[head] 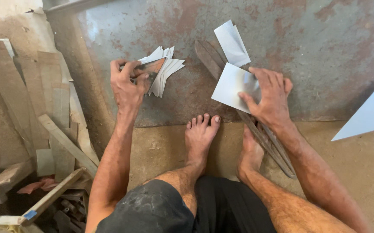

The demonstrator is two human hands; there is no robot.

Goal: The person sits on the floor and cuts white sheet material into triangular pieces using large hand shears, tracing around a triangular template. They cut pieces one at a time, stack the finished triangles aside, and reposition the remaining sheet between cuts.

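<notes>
The metal sheet [232, 86] lies flat under the right hand [269, 97], on top of the big shears [247, 116]. It is a pale four-sided piece, and its long axis goes from the lower left up to the right. The right hand presses on it with spread fingers and covers its right edge, so I cannot tell its full shape. The shears' long blades go diagonally from the upper left down to the right, partly hidden under the sheet, the hand and the right foot [250, 153]. The left hand [128, 84] is closed on a thin pointed cut piece [152, 68], whose tip points right, over a fan-shaped pile of cut pieces [166, 71]. One more sheet [232, 43] lies behind on the rusty floor plate [325, 51]. Wooden scraps [53, 125] lie at the left.
</notes>
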